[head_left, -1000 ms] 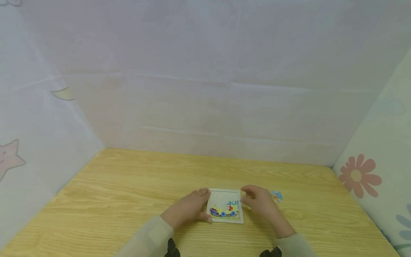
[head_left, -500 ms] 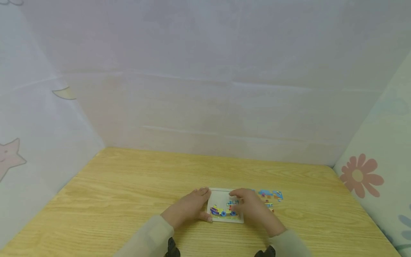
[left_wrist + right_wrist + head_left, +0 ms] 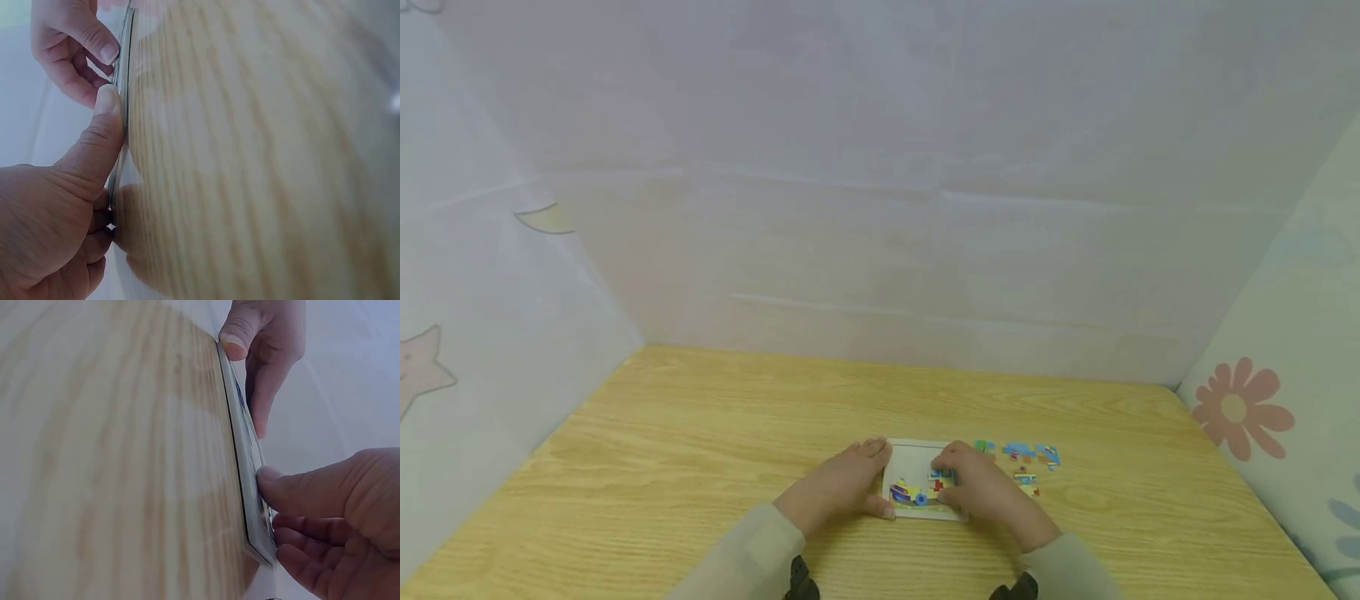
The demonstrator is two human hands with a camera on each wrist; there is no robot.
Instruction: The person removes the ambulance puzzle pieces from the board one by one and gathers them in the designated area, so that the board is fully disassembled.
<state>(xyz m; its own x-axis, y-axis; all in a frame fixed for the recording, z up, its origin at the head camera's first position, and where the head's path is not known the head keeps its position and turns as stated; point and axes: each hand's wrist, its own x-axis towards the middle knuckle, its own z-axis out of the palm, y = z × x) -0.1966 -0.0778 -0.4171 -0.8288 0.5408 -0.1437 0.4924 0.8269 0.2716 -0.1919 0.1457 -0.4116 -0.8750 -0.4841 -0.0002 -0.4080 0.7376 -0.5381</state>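
A jigsaw puzzle tray [image 3: 913, 456] with a pale frame lies on the table, its lower part filled with joined pieces that picture a yellow vehicle with blue wheels. My left hand [image 3: 841, 486] holds the tray's left side, thumb at the near corner and fingers at the far one. Over the tray's right side, my right hand [image 3: 981, 487] has thumb and fingertips bent about a blue-green puzzle piece [image 3: 946, 473], partly hidden by the fingers. In the right wrist view, the right thumb [image 3: 306, 490] reaches over the tray's edge [image 3: 240, 462].
Loose puzzle pieces [image 3: 1021, 451] lie on the wooden table [image 3: 760, 417] to the right of the tray, several of them blue. Pale cloth walls [image 3: 880, 250] enclose the table at the back and both sides.
My right hand has moved left from beside the tray onto its right side, uncovering loose pieces on the table. The left hand has stayed on the tray's left side.
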